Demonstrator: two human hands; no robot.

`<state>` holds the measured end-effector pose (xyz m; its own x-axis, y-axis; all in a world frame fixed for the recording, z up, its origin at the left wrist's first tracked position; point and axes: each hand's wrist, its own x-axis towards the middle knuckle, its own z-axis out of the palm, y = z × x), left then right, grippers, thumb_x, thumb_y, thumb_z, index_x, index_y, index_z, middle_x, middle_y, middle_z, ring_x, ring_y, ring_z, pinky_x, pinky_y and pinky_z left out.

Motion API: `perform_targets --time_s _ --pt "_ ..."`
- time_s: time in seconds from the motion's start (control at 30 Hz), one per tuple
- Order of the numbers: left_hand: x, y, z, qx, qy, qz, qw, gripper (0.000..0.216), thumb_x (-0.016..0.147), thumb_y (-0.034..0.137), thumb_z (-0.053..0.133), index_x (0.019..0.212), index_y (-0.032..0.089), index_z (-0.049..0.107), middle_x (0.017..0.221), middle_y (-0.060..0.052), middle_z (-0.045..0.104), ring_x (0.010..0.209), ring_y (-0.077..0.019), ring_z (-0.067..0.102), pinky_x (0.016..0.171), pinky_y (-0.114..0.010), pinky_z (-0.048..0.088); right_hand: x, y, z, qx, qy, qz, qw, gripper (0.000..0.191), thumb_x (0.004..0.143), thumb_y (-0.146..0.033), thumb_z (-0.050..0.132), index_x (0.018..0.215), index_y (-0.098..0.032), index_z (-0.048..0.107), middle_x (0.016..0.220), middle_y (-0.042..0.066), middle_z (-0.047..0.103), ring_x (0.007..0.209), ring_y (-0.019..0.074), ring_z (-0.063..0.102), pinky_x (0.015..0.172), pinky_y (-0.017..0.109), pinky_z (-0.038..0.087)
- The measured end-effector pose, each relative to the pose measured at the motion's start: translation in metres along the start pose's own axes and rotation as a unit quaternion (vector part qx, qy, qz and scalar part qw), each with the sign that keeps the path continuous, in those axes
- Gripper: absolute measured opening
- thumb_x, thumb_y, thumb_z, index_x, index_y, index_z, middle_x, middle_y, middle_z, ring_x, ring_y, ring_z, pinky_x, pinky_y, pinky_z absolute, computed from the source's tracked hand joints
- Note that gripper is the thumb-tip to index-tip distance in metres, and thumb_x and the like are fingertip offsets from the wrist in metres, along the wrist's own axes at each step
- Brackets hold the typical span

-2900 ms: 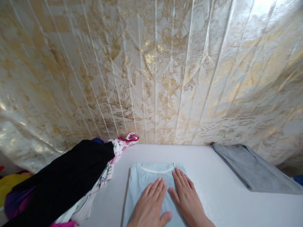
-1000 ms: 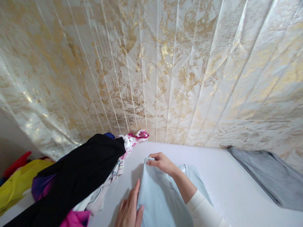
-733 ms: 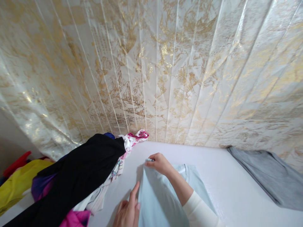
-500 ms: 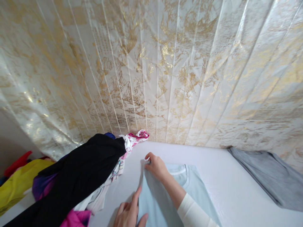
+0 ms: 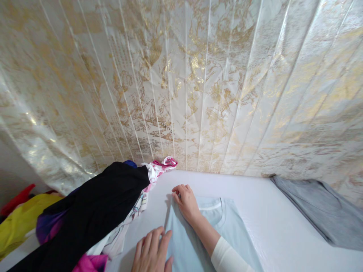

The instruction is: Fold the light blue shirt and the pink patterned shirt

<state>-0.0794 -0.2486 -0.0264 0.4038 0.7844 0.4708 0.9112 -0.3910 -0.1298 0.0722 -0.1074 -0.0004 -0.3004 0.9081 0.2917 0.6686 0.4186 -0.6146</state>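
Observation:
A light blue T-shirt point(image 5: 227, 230) lies folded on the white table point(image 5: 278, 226), neckline toward the wall. My right hand point(image 5: 185, 200) reaches across it to the far left corner, fingers curled down onto the cloth; whether it pinches the corner I cannot make out. My left hand point(image 5: 151, 253) rests flat with fingers stretched out on the near left edge of the shirt.
A heap of clothes lies left of the shirt: a black garment point(image 5: 93, 211) on top, a white and pink printed one point(image 5: 159, 172), purple, magenta and yellow point(image 5: 19, 219) pieces. A folded grey garment point(image 5: 314, 209) lies at the right. A gold-patterned white curtain point(image 5: 184, 87) backs the table.
The shirt's left side was folded over and laid flat. My right hand lowered the far corner onto the table. My left hand went from edge-on to lying flat on the fold.

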Motion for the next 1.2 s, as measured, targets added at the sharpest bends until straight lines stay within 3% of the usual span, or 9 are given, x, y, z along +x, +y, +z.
perform_targets --time_s 0.13,0.23,0.33,0.47,0.63,0.8,0.97,1.13,1.2 --pt "0.006 0.008 0.013 0.035 0.066 0.098 0.992 0.051 0.089 0.040 0.049 0.135 0.018 0.048 0.136 -0.009 0.056 0.124 -0.0218 0.049 0.094 -0.029 0.037 0.001 -0.002 0.003 -0.042 -0.021 -0.019 0.999 0.015 0.087 -0.015 0.057 0.094 -0.022 0.068 0.097 0.003 0.066 0.095 0.0204 0.053 0.087 0.031 0.040" --pt "0.003 0.013 0.028 0.065 0.081 0.116 0.988 0.066 0.091 0.062 0.041 0.136 0.015 0.048 0.130 -0.013 0.060 0.122 -0.0233 0.051 0.094 -0.030 0.037 0.004 -0.001 0.004 -0.069 -0.028 -0.019 0.997 0.014 0.086 -0.017 0.058 0.094 -0.022 0.069 0.099 0.005 0.065 0.097 0.0217 0.053 0.088 0.033 0.040" --pt "-0.004 0.014 0.036 0.093 0.084 0.105 0.987 0.073 0.088 0.069 0.041 0.139 0.016 0.046 0.127 -0.016 0.062 0.118 -0.0278 0.055 0.094 -0.033 0.037 0.003 -0.001 -0.001 -0.085 -0.021 -0.012 0.996 0.017 0.086 -0.017 0.057 0.099 -0.020 0.067 0.101 0.007 0.065 0.099 0.0230 0.054 0.088 0.035 0.042" --pt "0.001 0.014 0.031 0.053 0.065 0.088 0.993 0.069 0.091 0.062 0.042 0.141 0.015 0.042 0.134 -0.017 0.056 0.123 -0.0280 0.052 0.097 -0.036 0.037 -0.011 -0.002 -0.016 -0.089 -0.014 -0.018 0.996 0.034 0.084 -0.005 0.046 0.111 -0.018 0.063 0.116 0.008 0.064 0.112 0.0211 0.055 0.093 0.034 0.042" --pt "0.040 0.019 0.026 -0.015 -0.014 0.040 0.999 0.059 0.094 0.042 0.044 0.142 0.009 0.039 0.150 -0.016 0.036 0.136 -0.0292 0.039 0.104 -0.041 0.037 -0.055 0.008 -0.033 -0.128 -0.041 -0.068 0.989 0.053 0.082 -0.001 0.036 0.130 -0.016 0.053 0.143 0.011 0.051 0.137 0.0210 0.039 0.105 0.038 0.038" --pt "0.070 0.016 0.042 -0.047 -0.090 -0.032 0.994 0.060 0.094 0.042 0.046 0.144 0.009 0.037 0.150 -0.017 0.034 0.139 -0.0316 0.032 0.106 -0.045 0.039 -0.109 0.053 -0.049 -0.246 -0.007 -0.081 0.966 0.050 0.092 -0.025 0.043 0.141 -0.015 0.044 0.150 0.011 0.039 0.140 0.0241 0.034 0.108 0.042 0.038" --pt "0.073 0.019 0.043 -0.051 -0.080 -0.052 0.994 0.059 0.093 0.042 0.050 0.142 0.009 0.040 0.150 -0.020 0.034 0.139 -0.0332 0.031 0.108 -0.048 0.037 -0.141 0.102 -0.066 -0.332 0.047 0.005 0.942 0.061 0.094 -0.054 0.041 0.143 -0.018 0.043 0.151 0.009 0.037 0.139 0.0285 0.034 0.105 0.048 0.040" --pt "0.080 0.025 0.042 -0.080 -0.078 0.004 0.994 0.060 0.097 0.046 0.042 0.142 0.006 0.039 0.148 -0.019 0.037 0.138 -0.0295 0.035 0.106 -0.045 0.041 -0.143 0.109 -0.068 -0.349 0.042 0.037 0.935 0.064 0.094 -0.059 0.034 0.145 -0.019 0.040 0.152 0.007 0.034 0.140 0.0270 0.033 0.107 0.048 0.037" --pt "0.087 0.019 0.042 -0.087 -0.073 -0.011 0.993 0.056 0.099 0.045 0.036 0.141 0.008 0.040 0.146 -0.018 0.040 0.137 -0.0277 0.037 0.105 -0.043 0.041 -0.142 0.108 -0.067 -0.353 0.043 0.041 0.934 0.064 0.095 -0.059 0.033 0.145 -0.020 0.040 0.152 0.007 0.035 0.140 0.0267 0.033 0.107 0.048 0.037"
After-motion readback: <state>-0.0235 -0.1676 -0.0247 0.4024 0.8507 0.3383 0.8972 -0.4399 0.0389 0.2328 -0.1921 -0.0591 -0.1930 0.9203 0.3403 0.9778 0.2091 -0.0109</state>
